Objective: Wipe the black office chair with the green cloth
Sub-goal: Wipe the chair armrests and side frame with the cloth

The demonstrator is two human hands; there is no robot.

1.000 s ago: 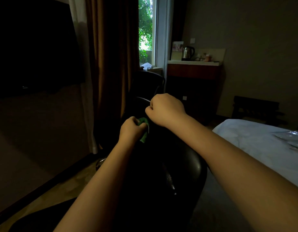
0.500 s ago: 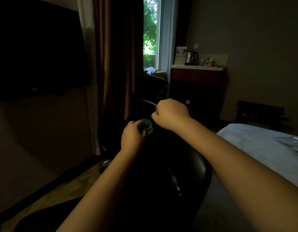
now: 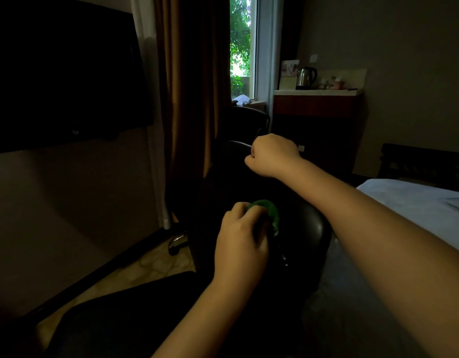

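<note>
Dim room. Your left hand bunches the green cloth, fingers curled over it, pressing it onto the rounded top of the black office chair straight ahead of you. Your right hand sits farther off, fingers closed in a fist round the chair's thin curved rim. White bed on the right; kettle on the counter beside the window.

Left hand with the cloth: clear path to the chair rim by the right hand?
Likely yes: left hand grips green cloth on black chair; only bare chair surface lies between it and right hand.
</note>
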